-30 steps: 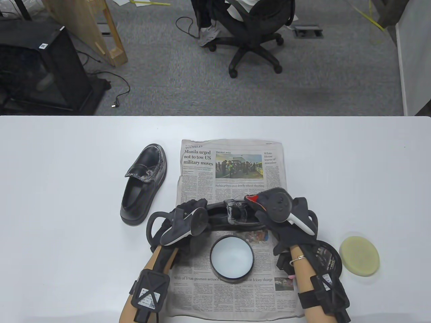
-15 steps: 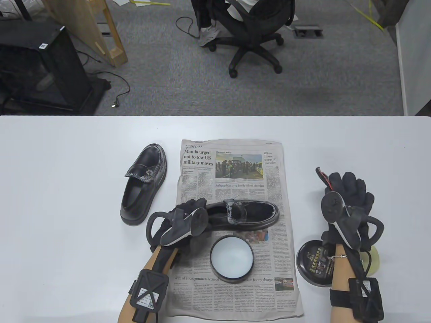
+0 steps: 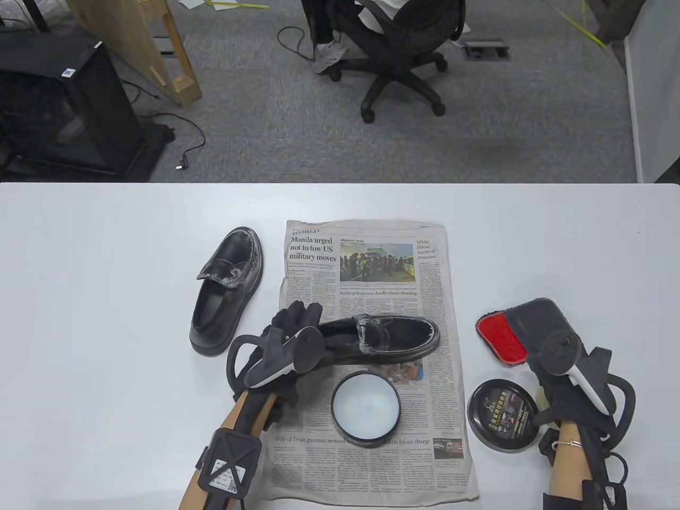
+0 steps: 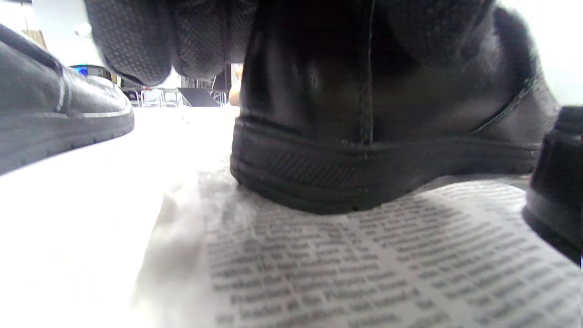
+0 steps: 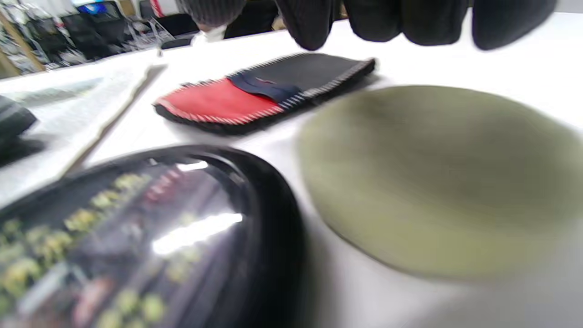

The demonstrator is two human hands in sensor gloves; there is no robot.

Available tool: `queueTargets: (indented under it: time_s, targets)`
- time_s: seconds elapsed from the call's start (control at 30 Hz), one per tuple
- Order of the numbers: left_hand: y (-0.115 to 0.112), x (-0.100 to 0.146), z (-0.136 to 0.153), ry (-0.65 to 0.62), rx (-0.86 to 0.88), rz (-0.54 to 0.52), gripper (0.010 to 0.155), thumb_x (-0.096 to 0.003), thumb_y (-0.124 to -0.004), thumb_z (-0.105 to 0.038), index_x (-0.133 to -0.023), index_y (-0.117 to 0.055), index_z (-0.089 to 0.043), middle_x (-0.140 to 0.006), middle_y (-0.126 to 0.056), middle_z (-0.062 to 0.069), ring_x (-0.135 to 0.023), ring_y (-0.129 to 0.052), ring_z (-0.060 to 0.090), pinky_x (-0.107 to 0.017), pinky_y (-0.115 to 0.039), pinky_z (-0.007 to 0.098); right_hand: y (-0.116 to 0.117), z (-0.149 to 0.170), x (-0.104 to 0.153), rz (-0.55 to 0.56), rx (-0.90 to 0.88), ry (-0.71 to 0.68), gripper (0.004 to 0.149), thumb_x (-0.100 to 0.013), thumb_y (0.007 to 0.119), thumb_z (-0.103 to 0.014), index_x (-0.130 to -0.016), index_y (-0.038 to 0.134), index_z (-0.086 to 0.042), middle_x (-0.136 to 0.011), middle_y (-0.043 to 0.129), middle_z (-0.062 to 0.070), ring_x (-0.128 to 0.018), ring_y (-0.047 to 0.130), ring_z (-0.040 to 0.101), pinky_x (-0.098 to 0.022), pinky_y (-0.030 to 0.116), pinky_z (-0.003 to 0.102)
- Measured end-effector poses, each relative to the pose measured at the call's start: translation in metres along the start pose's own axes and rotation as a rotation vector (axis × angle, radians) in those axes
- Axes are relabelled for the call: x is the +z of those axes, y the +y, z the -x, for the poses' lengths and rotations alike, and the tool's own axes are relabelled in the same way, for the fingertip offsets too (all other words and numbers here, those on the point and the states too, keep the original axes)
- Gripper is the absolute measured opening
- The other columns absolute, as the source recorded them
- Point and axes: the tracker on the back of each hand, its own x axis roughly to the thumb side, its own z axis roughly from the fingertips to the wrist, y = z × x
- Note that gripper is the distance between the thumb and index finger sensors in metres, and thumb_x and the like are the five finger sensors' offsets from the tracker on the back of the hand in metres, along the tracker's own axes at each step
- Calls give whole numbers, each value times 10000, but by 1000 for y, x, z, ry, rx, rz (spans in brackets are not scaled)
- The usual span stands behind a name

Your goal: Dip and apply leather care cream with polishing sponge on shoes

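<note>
- The sponge (image 5: 437,177) is a flat, round, pale yellow pad. It lies on the table right under the right hand (image 3: 576,382), just below the fingers (image 5: 410,20).
- I think the sponge is soft, light and squashy. It should be easy to lift by pinching its rim, with the thumb on 1 side and the fingers on the other.
- The right hand hovers low over the sponge. Its fingers hang down a little apart and hold nothing.
- The lid (image 3: 499,414) lies just left of those fingers. The red and black cloth (image 3: 518,329) lies flat just past the fingertips.
- The open cream tin (image 3: 365,408) sits on the newspaper (image 3: 366,265), between the 2 hands. I think it is hard and will not tip easily.
- The left hand (image 3: 289,340) grips the heel of 1 shoe (image 3: 393,340), with the fingers curled over the back. The shoe looks stiff and a bit slippery.
- The other shoe (image 3: 226,292) stands farther away, past the left fingers.
</note>
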Motion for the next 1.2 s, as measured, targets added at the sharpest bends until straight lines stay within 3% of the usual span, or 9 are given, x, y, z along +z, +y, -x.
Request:
queueTargets:
  time_s: [0.07,0.2,0.33,0.53,0.7,0.8,0.97,1.07,1.2]
  targets:
    - [9,12,-1,-10,12,-67,899,-482,-719,-608,-1207,-393,-188,-1243,-452,274,-1073,-574,493,-720,-647,618,11,8,0,-51,-7,39,705,-617,497,-538,-1160,548,-91,-1161,535,334,-975,623,616,-600,694,670]
    - [21,46,-9,-82,18,-203,852,-498,-710,-600,-1189,-454,-170,-1220,-520,252,-1049,-629,465,-715,-661,597,19,7,-3,-75,-4,45,755,-601,509,-564,-1184,445,-89,-1186,435,318,-1013,518,617,-602,670,690]
    - [17,71,-22,-199,53,-215,822,-495,-701,-619,-1163,-513,-179,-1171,-631,208,-1000,-715,418,-705,-689,578,28,6,-8,-96,72,78,791,-573,583,-562,-1190,353,-123,-1207,368,262,-1048,457,581,-646,627,680]
    - [-17,69,-43,-390,156,61,984,-467,-654,-689,-1212,-381,-106,-1217,-513,293,-1038,-626,500,-693,-661,628,27,6,-5,-16,93,92,617,-616,614,-399,-1155,419,-169,-1179,442,223,-1036,544,521,-668,672,588]
    - [-35,64,-50,-422,128,181,1057,-453,-662,-695,-1213,-309,-51,-1226,-436,330,-1047,-597,519,-693,-654,639,9,-10,11,215,268,91,553,-606,623,-377,-1110,540,-165,-1074,699,183,-887,849,392,-590,820,396]
    - [-39,63,-50,-414,112,183,1048,-459,-676,-672,-1206,-288,-47,-1223,-447,318,-1041,-621,503,-692,-664,628,-6,-32,33,360,245,-31,549,-579,657,-412,-1071,617,-171,-997,811,109,-802,932,315,-537,855,335]
    - [-39,61,-48,-391,161,188,1087,-438,-710,-660,-1193,-271,-14,-1217,-474,306,-1033,-654,477,-689,-671,618,-15,-90,93,657,159,-455,515,-514,702,-472,-993,692,-282,-947,867,-23,-801,938,238,-557,843,325]
    - [-39,61,-47,-384,174,193,1093,-432,-718,-659,-1188,-274,-7,-1214,-485,303,-1033,-653,470,-691,-664,617,-3,-134,132,652,11,-818,492,-482,726,-485,-956,690,-360,-968,842,-89,-886,882,219,-627,818,351]
    - [-39,59,-45,-368,185,185,1084,-412,-730,-664,-1193,-318,-36,-1208,-527,279,-1030,-668,447,-693,-671,603,30,-186,160,508,28,-1093,470,-463,746,-479,-924,681,-414,-998,807,-107,-938,837,221,-676,787,408]
